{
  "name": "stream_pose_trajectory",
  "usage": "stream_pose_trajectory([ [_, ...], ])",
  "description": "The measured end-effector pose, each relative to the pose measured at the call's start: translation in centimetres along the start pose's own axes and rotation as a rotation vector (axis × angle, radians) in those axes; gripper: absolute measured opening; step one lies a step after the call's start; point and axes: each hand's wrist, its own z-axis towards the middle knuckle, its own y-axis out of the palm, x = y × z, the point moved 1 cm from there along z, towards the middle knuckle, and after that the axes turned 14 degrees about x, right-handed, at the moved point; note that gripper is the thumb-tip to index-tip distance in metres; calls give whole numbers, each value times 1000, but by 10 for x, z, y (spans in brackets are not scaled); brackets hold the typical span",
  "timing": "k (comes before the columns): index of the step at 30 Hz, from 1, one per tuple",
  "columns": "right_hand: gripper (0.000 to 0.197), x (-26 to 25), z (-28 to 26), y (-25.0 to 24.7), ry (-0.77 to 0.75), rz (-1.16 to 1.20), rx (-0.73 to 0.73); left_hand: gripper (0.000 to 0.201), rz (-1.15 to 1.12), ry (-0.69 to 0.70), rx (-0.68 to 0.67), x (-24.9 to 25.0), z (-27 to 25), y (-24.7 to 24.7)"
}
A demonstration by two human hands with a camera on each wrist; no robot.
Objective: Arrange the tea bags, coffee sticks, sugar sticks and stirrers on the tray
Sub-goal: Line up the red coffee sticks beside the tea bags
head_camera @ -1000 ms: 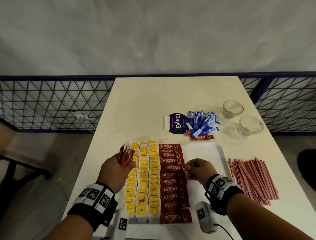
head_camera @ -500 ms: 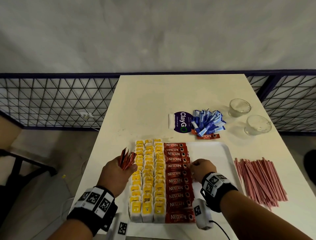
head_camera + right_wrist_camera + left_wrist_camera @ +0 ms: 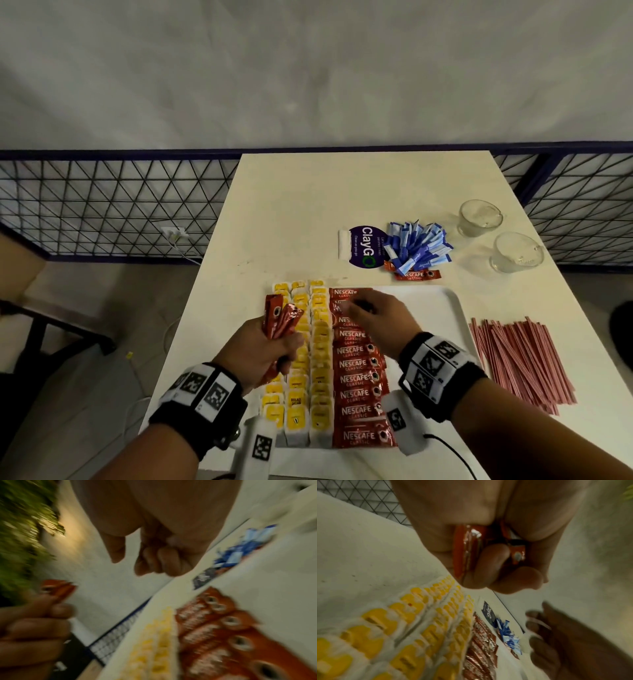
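A white tray (image 3: pixel 442 308) holds three columns of yellow tea bags (image 3: pixel 320 342) and one column of red coffee sticks (image 3: pixel 358 380). My left hand (image 3: pixel 260 349) hovers over the left tea bag column and grips a bundle of red coffee sticks (image 3: pixel 279 315), seen close in the left wrist view (image 3: pixel 467 550). My right hand (image 3: pixel 363 308) hangs above the far end of the coffee column, fingers loosely curled with nothing in them (image 3: pixel 154 561). Blue sugar sticks (image 3: pixel 416 248) lie heaped beyond the tray. Red stirrers (image 3: pixel 517 359) lie right of it.
Two glass cups (image 3: pixel 479 217) (image 3: pixel 517 251) stand at the far right of the table. A purple ClayGo sign (image 3: pixel 364 245) and one loose coffee stick (image 3: pixel 416 274) lie beside the sugar heap. The tray's right half is bare. A wire fence runs behind the table.
My right hand has left the middle of the coffee column and moved to its far end, leftward. My left hand has carried its bundle right, over the tea bags.
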Motion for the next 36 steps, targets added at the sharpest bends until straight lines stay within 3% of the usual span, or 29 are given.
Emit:
stream_pose_trajectory([
  [2,11,-25,-6,8,-142,74,-158,20,15,11,-73,8,-3,9],
  [5,13,-33,-8,11,-185,126,-162,18,24,52,-155,19,-5,19],
  [8,12,-27,-8,3,-118,229,-78,13,-42,32,-151,21,-4,20],
  [11,12,-19,-7,-7,-26,377,-27,22,-165,-30,-131,16,-3,17],
  [14,20,-18,-12,-11,40,504,-59,20,-134,45,-118,15,-2,19],
  [16,27,-19,-14,-11,101,571,-68,8,-85,113,-73,18,-2,24],
  [20,11,-20,-15,-17,116,486,-55,18,-137,100,-11,20,-4,28],
  [23,11,-17,-16,-21,128,455,-63,3,-157,101,35,20,-5,29],
  [25,4,-11,-15,-21,166,439,-50,5,-113,148,67,19,-1,31],
  [29,11,1,-14,-17,180,412,-31,7,7,251,139,18,5,35],
  [33,8,12,-10,-24,227,442,21,5,-10,245,150,17,10,39],
  [36,8,39,-6,-34,345,400,68,8,48,227,208,9,16,28],
])
